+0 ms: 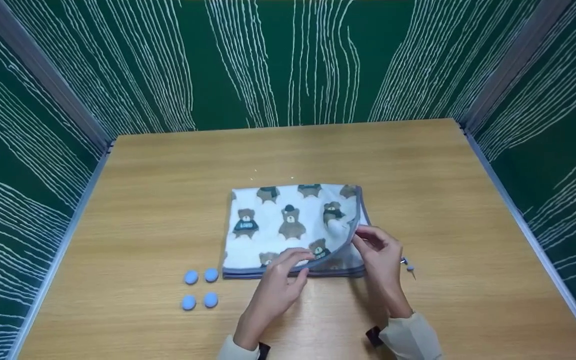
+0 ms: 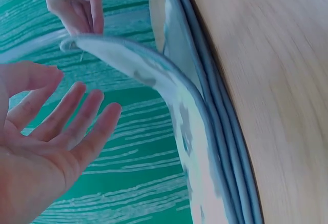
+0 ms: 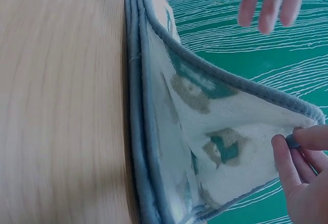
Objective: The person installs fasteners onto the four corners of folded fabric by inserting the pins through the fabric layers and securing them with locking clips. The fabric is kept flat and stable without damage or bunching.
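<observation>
A folded white blanket with brown bears and grey-blue edging lies on the wooden table. My right hand pinches its near right corner and holds the top layer up off the lower ones. In the right wrist view, a small round blue thing shows between thumb and fingers of the right hand, against the raised corner. My left hand is over the blanket's near edge; in the left wrist view the left hand has its fingers spread, apart from the lifted cloth.
Several round blue pieces sit on the table left of the blanket. Small blue-headed pins lie right of it, beside my right hand. Green walls with white lines enclose the wooden table at the back and sides.
</observation>
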### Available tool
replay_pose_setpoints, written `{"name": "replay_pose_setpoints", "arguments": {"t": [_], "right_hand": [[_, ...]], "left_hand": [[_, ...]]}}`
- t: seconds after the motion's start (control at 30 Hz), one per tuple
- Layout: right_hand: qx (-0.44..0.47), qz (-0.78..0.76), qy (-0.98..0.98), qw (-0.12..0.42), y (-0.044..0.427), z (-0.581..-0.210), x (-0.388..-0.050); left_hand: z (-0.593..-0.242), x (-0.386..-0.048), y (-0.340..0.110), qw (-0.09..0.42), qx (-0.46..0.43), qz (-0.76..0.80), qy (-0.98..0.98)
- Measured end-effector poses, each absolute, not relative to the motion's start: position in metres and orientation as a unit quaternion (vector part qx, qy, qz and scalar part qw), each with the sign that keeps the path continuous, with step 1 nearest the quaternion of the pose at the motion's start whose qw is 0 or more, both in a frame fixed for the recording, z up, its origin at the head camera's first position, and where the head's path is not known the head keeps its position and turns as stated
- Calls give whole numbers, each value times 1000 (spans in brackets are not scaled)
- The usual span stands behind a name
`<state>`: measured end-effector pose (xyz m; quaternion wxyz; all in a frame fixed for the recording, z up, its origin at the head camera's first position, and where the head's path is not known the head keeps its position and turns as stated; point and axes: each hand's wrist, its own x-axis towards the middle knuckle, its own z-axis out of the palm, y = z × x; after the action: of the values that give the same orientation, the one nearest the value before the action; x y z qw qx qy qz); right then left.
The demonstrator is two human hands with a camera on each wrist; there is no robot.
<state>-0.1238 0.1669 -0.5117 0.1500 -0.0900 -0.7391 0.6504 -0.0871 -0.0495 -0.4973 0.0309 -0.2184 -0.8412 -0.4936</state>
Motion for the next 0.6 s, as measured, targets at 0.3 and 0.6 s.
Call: {"name": "replay_pose_setpoints", "arguments": {"t": [0.3,0.6], "right_hand": [[-102,655,-736,136,165,-511,-123],[-76,658,-729,173,163,-512,-124]], "left_hand": [[-504,-83,-71,51,-180,-492,-850],[-512,-83,-87,66,-145,-487,-859]]}}
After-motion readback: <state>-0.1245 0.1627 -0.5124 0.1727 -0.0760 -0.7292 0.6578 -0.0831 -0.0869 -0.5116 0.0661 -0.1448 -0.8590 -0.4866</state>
